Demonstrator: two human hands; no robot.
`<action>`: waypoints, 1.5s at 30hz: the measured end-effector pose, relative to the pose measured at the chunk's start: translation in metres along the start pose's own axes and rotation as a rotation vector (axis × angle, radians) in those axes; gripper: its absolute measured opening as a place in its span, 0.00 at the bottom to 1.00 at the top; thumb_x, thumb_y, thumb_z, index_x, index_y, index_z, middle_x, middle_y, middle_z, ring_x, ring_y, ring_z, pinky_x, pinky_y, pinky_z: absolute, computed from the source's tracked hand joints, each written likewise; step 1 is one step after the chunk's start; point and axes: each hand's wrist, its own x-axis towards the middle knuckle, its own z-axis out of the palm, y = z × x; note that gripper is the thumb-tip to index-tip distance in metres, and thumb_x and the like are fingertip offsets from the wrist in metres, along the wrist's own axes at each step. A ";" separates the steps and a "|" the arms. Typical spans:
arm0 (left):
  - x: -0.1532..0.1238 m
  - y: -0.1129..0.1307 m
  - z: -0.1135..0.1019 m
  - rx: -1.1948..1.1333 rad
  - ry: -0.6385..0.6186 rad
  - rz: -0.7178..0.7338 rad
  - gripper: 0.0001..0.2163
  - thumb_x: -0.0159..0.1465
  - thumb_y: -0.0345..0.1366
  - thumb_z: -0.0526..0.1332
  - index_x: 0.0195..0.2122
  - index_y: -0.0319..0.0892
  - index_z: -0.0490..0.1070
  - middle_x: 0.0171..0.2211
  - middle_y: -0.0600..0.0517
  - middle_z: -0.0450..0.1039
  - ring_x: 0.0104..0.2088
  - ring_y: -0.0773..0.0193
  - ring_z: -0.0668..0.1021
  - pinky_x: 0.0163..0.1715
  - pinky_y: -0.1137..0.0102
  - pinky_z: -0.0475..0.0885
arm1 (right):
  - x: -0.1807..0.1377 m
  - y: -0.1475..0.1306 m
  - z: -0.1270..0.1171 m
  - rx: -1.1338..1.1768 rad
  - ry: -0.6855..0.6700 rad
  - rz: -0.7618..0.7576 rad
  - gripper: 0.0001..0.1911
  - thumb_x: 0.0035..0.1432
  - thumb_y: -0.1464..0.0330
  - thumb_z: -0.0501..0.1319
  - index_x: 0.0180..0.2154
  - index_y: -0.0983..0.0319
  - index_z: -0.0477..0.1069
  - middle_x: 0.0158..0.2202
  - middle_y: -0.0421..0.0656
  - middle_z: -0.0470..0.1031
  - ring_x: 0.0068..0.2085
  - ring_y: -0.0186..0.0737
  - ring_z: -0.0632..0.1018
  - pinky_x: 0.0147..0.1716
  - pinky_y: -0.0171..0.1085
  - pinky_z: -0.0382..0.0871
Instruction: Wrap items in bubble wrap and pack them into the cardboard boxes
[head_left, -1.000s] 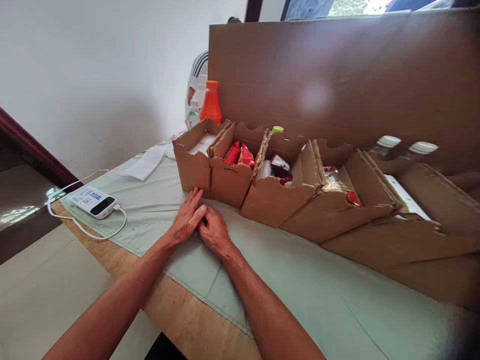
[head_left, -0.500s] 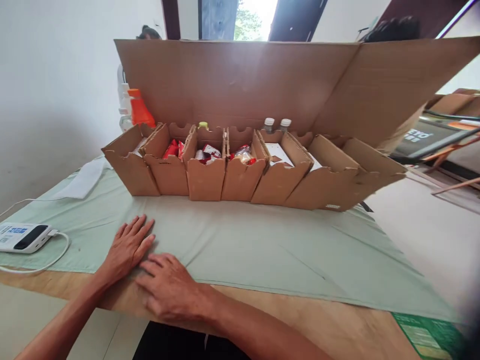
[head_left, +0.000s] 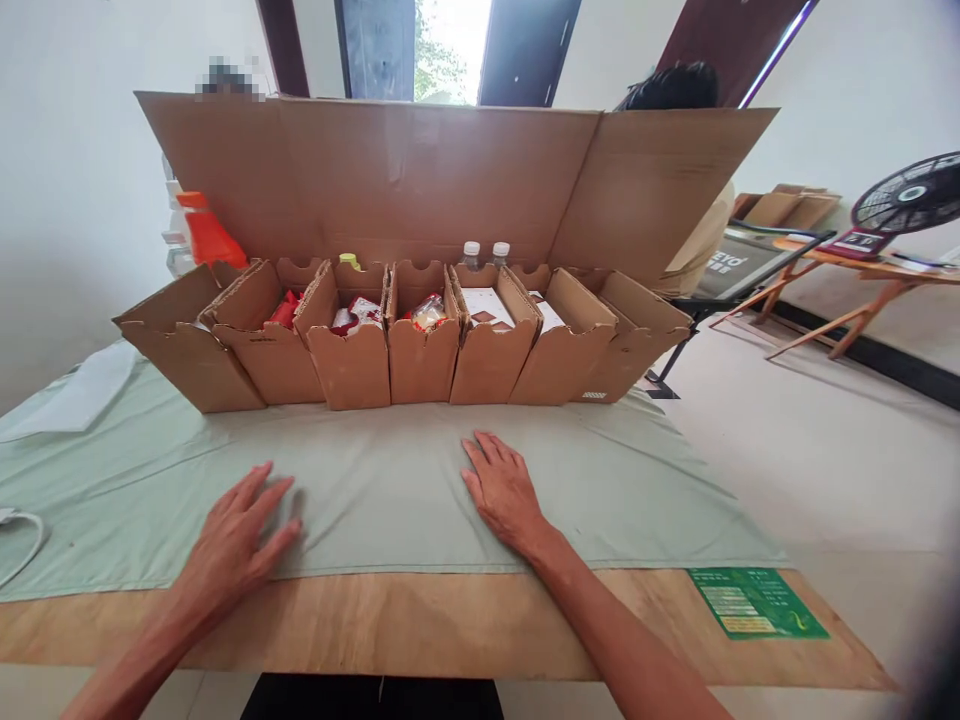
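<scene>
My left hand (head_left: 232, 540) lies flat and open on the pale green cloth (head_left: 390, 480), fingers spread, holding nothing. My right hand (head_left: 504, 492) rests open on the same cloth, nearer the middle, fingers stretched toward the boxes. Beyond both hands stands a row of several open cardboard boxes (head_left: 420, 345). Some hold red packets (head_left: 283, 310), wrapped snacks (head_left: 429, 312) and white items (head_left: 486, 305). Neither hand touches a box.
A tall cardboard sheet (head_left: 390, 170) stands behind the boxes. An orange bottle (head_left: 206, 230) and two white-capped bottles (head_left: 484, 253) sit at the back. A green card (head_left: 756, 602) lies on the wooden table edge (head_left: 420, 625). A fan (head_left: 907, 195), a wooden stand and another person's head lie beyond.
My hands have moved apart: the right one slid to the right and forward, the left stayed at the left. The view has swung right, so the power bank has left the frame.
</scene>
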 end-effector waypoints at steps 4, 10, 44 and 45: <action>0.044 0.062 0.010 -0.107 0.034 0.202 0.22 0.72 0.47 0.52 0.61 0.43 0.72 0.70 0.38 0.61 0.70 0.42 0.64 0.63 0.47 0.68 | -0.005 -0.011 0.005 -0.057 0.006 -0.001 0.25 0.71 0.68 0.53 0.66 0.66 0.67 0.71 0.55 0.61 0.71 0.56 0.60 0.67 0.54 0.57; 0.088 0.116 0.039 -0.105 -0.075 0.289 0.23 0.72 0.46 0.54 0.64 0.41 0.70 0.70 0.37 0.60 0.71 0.40 0.62 0.66 0.43 0.64 | -0.004 -0.006 0.003 -0.109 0.015 -0.004 0.25 0.71 0.67 0.54 0.66 0.64 0.67 0.70 0.53 0.62 0.70 0.55 0.62 0.66 0.53 0.59; 0.080 0.097 0.063 -0.092 -0.017 0.391 0.25 0.72 0.50 0.51 0.63 0.42 0.72 0.68 0.40 0.65 0.68 0.41 0.68 0.64 0.43 0.65 | -0.094 -0.038 -0.008 0.190 -0.141 -0.246 0.24 0.70 0.62 0.59 0.65 0.59 0.68 0.72 0.45 0.61 0.72 0.47 0.59 0.72 0.52 0.50; 0.080 0.097 0.063 -0.102 -0.013 0.392 0.25 0.72 0.51 0.51 0.63 0.42 0.72 0.68 0.40 0.65 0.67 0.41 0.68 0.64 0.43 0.65 | -0.106 -0.038 -0.014 0.267 -0.179 -0.312 0.22 0.69 0.62 0.60 0.62 0.58 0.71 0.70 0.44 0.64 0.71 0.46 0.61 0.72 0.50 0.51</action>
